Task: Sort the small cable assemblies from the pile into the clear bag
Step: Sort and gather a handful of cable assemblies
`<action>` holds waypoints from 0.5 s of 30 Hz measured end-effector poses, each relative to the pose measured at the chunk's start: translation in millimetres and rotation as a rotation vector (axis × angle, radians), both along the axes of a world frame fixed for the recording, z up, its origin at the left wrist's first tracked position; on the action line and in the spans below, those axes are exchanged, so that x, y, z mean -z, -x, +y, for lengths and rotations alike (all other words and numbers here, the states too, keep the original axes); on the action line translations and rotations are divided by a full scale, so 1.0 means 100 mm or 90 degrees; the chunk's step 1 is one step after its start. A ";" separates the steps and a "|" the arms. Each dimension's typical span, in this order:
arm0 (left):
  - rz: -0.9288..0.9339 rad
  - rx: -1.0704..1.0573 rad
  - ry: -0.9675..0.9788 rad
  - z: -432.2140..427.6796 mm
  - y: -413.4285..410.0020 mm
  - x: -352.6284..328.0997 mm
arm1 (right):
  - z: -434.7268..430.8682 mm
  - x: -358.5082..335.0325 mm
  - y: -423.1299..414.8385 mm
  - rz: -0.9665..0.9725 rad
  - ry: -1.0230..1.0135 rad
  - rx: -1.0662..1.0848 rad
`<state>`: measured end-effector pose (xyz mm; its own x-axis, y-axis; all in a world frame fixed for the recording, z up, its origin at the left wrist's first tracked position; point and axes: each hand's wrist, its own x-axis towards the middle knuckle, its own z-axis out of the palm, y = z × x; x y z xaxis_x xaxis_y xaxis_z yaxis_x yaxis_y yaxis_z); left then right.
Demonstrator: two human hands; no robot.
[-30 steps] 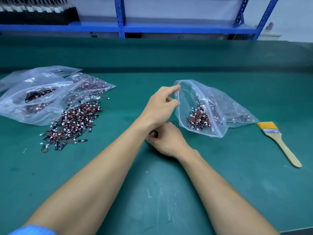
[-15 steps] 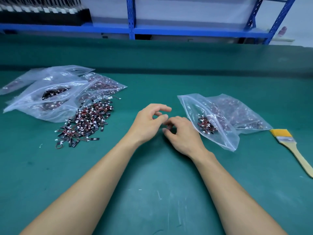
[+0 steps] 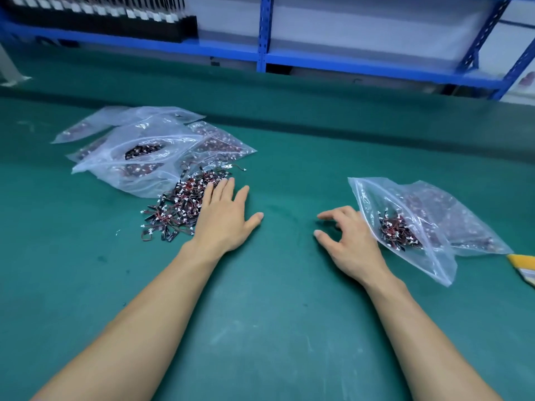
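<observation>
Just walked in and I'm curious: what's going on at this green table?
A person is sorting small cables by hand. The left hand lies flat, fingers straight, on the right side of the loose pile. The right hand sits beside the open clear bag, fingers loosely curled, holding nothing that I can see. That bag holds a small clump of cables. More bags with cables lie behind the pile.

I work at a factory-style assembly bench: a wide dark-green matted worktable (image 3: 275,328) under a blue perforated-steel shelving rack (image 3: 265,33). On it lie clear plastic zip bags (image 3: 367,198) of small red-and-black wire assemblies (image 3: 395,230). The shelf's black row of white-tipped parts (image 3: 101,18) is blurred, perhaps trays.
</observation>
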<state>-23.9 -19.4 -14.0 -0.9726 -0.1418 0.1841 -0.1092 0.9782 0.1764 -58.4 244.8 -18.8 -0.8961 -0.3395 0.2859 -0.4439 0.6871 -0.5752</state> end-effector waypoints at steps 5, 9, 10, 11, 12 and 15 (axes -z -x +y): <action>0.004 0.065 -0.007 0.04 0.01 -0.02 | 0.00 0.02 0.02 0.011 0.002 0.001; 0.039 0.100 -0.007 0.08 -0.01 -0.06 | 0.01 0.02 0.02 0.015 0.000 -0.003; 0.055 0.081 0.009 0.08 0.00 -0.06 | 0.01 0.02 0.02 0.014 0.001 -0.004; 0.073 0.054 0.026 0.07 0.01 -0.07 | 0.01 0.02 0.02 0.012 0.002 -0.004; 0.094 0.024 0.039 0.06 0.02 -0.08 | 0.01 0.02 0.02 0.011 0.003 -0.005; 0.141 -0.039 0.098 -0.08 0.12 -0.14 | 0.00 0.02 0.01 0.010 0.004 0.000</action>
<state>-36.2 -27.0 0.4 -0.8969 -0.1534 0.4147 -0.1451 0.9881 0.0517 -59.6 245.0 -20.7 -0.8919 -0.3371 0.3014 -0.4520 0.6840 -0.5726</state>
